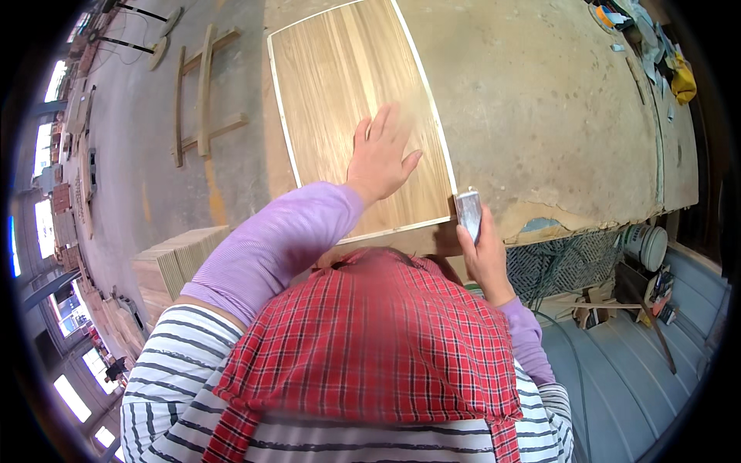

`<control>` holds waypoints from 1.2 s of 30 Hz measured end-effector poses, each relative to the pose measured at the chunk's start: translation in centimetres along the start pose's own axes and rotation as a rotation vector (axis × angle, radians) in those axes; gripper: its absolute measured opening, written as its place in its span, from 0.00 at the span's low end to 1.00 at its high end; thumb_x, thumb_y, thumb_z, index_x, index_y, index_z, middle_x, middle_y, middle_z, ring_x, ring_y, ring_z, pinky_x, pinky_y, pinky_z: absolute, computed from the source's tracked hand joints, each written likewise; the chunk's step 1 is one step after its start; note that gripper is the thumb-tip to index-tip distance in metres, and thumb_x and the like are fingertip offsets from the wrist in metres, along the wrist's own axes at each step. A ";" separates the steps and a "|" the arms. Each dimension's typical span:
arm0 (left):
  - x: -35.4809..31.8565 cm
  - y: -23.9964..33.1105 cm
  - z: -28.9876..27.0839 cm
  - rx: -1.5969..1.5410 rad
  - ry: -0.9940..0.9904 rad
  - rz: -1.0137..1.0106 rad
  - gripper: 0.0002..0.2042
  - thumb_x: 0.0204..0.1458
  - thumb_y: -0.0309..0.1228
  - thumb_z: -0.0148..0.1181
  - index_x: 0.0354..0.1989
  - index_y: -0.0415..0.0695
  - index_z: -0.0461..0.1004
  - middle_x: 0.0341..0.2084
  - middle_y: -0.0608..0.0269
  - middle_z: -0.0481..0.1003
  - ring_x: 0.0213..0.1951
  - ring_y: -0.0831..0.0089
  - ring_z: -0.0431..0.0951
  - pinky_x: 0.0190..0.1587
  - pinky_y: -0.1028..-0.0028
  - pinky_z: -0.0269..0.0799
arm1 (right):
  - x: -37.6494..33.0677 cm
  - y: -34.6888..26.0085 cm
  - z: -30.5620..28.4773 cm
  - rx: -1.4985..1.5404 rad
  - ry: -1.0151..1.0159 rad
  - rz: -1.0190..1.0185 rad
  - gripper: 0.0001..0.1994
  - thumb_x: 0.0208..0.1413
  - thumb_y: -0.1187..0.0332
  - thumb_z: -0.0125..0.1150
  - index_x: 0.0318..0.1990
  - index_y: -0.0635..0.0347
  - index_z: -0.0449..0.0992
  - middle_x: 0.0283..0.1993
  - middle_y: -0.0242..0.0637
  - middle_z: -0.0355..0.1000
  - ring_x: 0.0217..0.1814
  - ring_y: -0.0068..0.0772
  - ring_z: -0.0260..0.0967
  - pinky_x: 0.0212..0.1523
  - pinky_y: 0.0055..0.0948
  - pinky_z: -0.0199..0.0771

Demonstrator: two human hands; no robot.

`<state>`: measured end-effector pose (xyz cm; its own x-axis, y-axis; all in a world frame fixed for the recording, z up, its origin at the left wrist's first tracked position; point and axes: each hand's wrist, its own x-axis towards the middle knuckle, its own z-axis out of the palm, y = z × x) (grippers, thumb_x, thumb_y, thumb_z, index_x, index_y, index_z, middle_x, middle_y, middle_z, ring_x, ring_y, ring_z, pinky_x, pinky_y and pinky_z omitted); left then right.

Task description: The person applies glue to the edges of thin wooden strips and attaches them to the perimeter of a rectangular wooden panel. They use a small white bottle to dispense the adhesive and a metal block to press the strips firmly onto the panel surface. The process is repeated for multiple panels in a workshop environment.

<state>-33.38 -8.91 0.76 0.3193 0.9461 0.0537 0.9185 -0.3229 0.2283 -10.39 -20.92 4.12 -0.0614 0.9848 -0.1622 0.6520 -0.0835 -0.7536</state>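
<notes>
A wooden panel [324, 100] with striped grain and a thin white edging lies flat on the worktable. My left hand [380, 158] is over its near right part, palm down, with the fingers spread and nothing in them; light contact or a small gap cannot be told apart. My right hand [486, 258] grips a small silver-grey block-shaped tool [468, 214], held upright at the panel's near right corner. The tool's lower part is hidden by my fingers, and its exact kind does not show.
The worn tan tabletop [556, 100] stretches right of the panel. Stacked boards [181, 258] stand at the near left, with a wooden frame [204, 92] on the floor beyond. A white bucket [644, 245] and a dark patterned mat [567, 266] are at the right.
</notes>
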 end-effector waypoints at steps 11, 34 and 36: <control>0.2 0.3 -0.4 0.002 -0.017 0.022 0.31 0.55 0.47 0.49 0.64 0.42 0.59 0.66 0.47 0.53 0.68 0.57 0.50 0.65 0.50 0.45 | 19.6 -4.8 3.4 -0.099 0.009 0.032 0.32 0.60 0.51 0.50 0.63 0.66 0.55 0.55 0.60 0.65 0.54 0.61 0.66 0.50 0.49 0.68; 0.2 0.1 -0.5 -0.024 0.011 -0.014 0.31 0.52 0.50 0.52 0.63 0.47 0.62 0.66 0.52 0.54 0.67 0.59 0.52 0.65 0.54 0.45 | 25.2 -5.5 3.8 -0.036 -0.061 -0.006 0.23 0.58 0.55 0.53 0.53 0.64 0.62 0.47 0.59 0.69 0.50 0.63 0.66 0.48 0.48 0.67; 0.1 0.0 -0.3 -0.052 0.048 -0.011 0.31 0.53 0.50 0.51 0.64 0.47 0.61 0.66 0.52 0.53 0.68 0.59 0.50 0.66 0.53 0.45 | 18.3 -3.1 3.1 0.088 -0.042 -0.066 0.24 0.58 0.57 0.54 0.56 0.63 0.61 0.48 0.59 0.68 0.50 0.63 0.66 0.48 0.48 0.67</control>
<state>-33.38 -8.78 1.10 0.2965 0.9501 0.0971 0.9082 -0.3120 0.2791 -15.89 -3.15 1.52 -0.1349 0.9816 -0.1354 0.5766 -0.0333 -0.8163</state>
